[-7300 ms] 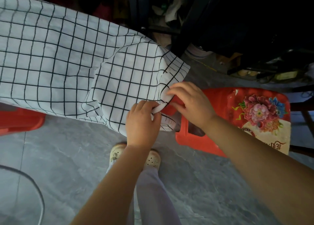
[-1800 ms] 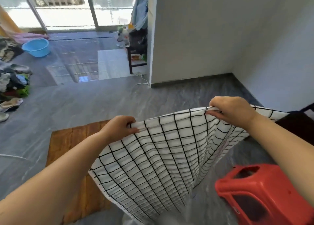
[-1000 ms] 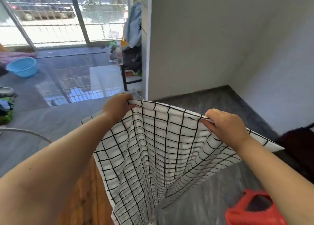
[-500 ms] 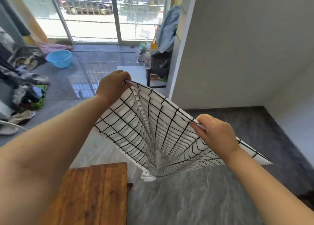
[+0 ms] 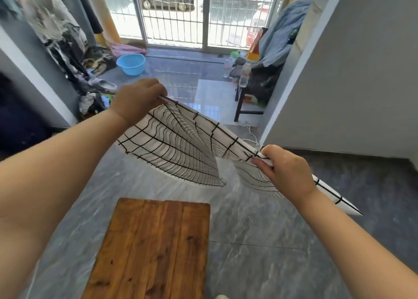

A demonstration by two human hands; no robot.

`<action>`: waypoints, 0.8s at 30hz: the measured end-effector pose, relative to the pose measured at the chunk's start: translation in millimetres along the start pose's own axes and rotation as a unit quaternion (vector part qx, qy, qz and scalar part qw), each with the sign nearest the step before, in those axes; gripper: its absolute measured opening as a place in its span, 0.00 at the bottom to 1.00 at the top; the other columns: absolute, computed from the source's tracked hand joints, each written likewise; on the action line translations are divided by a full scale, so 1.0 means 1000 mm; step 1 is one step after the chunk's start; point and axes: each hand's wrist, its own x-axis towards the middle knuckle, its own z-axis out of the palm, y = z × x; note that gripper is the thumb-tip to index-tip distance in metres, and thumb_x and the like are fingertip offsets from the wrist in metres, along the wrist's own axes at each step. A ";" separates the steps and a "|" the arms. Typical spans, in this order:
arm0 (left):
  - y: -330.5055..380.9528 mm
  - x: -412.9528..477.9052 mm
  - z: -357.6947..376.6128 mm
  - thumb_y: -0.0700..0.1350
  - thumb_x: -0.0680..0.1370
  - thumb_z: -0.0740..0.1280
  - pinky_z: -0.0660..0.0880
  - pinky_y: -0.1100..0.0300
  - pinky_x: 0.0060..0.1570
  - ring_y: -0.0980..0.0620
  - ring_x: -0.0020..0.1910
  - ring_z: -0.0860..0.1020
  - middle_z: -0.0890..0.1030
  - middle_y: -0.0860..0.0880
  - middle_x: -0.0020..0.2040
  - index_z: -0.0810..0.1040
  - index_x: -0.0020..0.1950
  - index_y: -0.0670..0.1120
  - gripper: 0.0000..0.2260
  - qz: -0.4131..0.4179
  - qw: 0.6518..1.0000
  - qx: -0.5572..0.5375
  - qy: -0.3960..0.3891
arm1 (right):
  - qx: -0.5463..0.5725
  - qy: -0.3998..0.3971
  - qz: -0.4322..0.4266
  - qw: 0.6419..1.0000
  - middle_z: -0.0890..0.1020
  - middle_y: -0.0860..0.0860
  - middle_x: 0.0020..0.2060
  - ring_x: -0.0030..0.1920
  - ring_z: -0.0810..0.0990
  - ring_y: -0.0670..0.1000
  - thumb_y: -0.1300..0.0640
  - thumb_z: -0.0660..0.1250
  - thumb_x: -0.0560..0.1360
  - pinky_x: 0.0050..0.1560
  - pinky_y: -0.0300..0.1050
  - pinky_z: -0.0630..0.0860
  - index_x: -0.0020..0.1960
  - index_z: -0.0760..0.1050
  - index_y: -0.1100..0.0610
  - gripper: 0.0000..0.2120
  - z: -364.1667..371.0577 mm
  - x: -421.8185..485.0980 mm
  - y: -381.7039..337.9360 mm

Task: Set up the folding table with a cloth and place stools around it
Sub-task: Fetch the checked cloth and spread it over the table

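Note:
A white cloth with a black grid [image 5: 181, 147] billows in the air in front of me, above the floor. My left hand [image 5: 138, 99] grips its upper edge at the left. My right hand [image 5: 282, 169] pinches the same edge lower and to the right. Below the cloth stands the brown wooden table top [image 5: 153, 249], bare, its far edge a little short of the hanging fabric. No stool is in view.
Grey tiled floor [image 5: 260, 242] surrounds the table. A blue basin [image 5: 131, 64] and piled clothes [image 5: 67, 50] lie at the back left. A dark chair with clothes and bottles [image 5: 255, 88] stands by the grey wall [image 5: 350, 72]. A barred glass door [image 5: 192, 16] closes the far end.
I have swung the cloth up and out over the table; it flares flatter. My view has turned toward the door, more of the table top shows, and the red stool has left the view.

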 end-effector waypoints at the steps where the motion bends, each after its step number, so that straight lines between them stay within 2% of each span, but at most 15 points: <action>1: -0.012 -0.013 -0.006 0.43 0.75 0.68 0.71 0.51 0.27 0.38 0.39 0.78 0.78 0.41 0.42 0.74 0.47 0.43 0.06 0.011 1.000 0.006 0.001 | 0.001 -0.002 -0.002 1.000 0.76 0.50 0.29 0.27 0.76 0.53 0.44 0.63 0.75 0.23 0.42 0.68 0.39 0.72 0.57 0.16 0.006 0.001 -0.014; 6: -0.074 -0.098 -0.032 0.43 0.75 0.69 0.71 0.51 0.26 0.40 0.39 0.78 0.78 0.42 0.42 0.74 0.47 0.43 0.06 0.039 0.999 0.014 -0.006 | 0.003 -0.033 -0.012 0.999 0.77 0.49 0.30 0.29 0.77 0.52 0.42 0.61 0.74 0.24 0.42 0.69 0.41 0.72 0.56 0.17 0.038 0.000 -0.103; 11: -0.136 -0.188 -0.049 0.43 0.74 0.70 0.73 0.52 0.25 0.41 0.40 0.79 0.78 0.43 0.41 0.72 0.48 0.45 0.08 0.070 0.997 0.020 -0.037 | 0.050 -0.143 -0.004 0.988 0.79 0.49 0.38 0.36 0.79 0.53 0.51 0.56 0.73 0.30 0.41 0.68 0.49 0.73 0.55 0.11 0.077 -0.012 -0.192; 15: -0.174 -0.260 -0.059 0.47 0.77 0.63 0.73 0.52 0.26 0.41 0.42 0.79 0.78 0.43 0.42 0.73 0.48 0.44 0.07 0.055 0.997 0.018 -0.053 | 0.064 -0.197 -0.013 0.978 0.79 0.51 0.40 0.38 0.79 0.54 0.56 0.56 0.71 0.32 0.47 0.73 0.50 0.72 0.57 0.11 0.111 -0.017 -0.255; 19: -0.186 -0.312 -0.064 0.48 0.77 0.63 0.74 0.53 0.28 0.42 0.41 0.79 0.78 0.43 0.42 0.73 0.47 0.44 0.07 0.037 0.998 0.003 -0.058 | 0.053 -0.233 -0.013 0.971 0.79 0.52 0.40 0.38 0.78 0.55 0.59 0.60 0.71 0.32 0.50 0.75 0.50 0.72 0.58 0.08 0.127 -0.018 -0.287; 21: -0.185 -0.331 -0.065 0.46 0.76 0.66 0.74 0.52 0.26 0.42 0.41 0.79 0.78 0.44 0.41 0.72 0.47 0.46 0.06 0.014 0.998 -0.016 -0.065 | 0.047 -0.241 -0.021 0.969 0.79 0.52 0.40 0.38 0.79 0.55 0.62 0.63 0.71 0.32 0.47 0.72 0.50 0.73 0.59 0.07 0.128 -0.017 -0.293; 24: -0.181 -0.353 -0.064 0.47 0.73 0.69 0.72 0.54 0.26 0.42 0.38 0.79 0.78 0.44 0.41 0.71 0.47 0.46 0.09 -0.003 0.997 -0.046 -0.070 | 0.031 -0.252 -0.029 0.967 0.79 0.51 0.40 0.38 0.79 0.55 0.63 0.65 0.71 0.32 0.43 0.69 0.50 0.73 0.58 0.07 0.127 -0.016 -0.296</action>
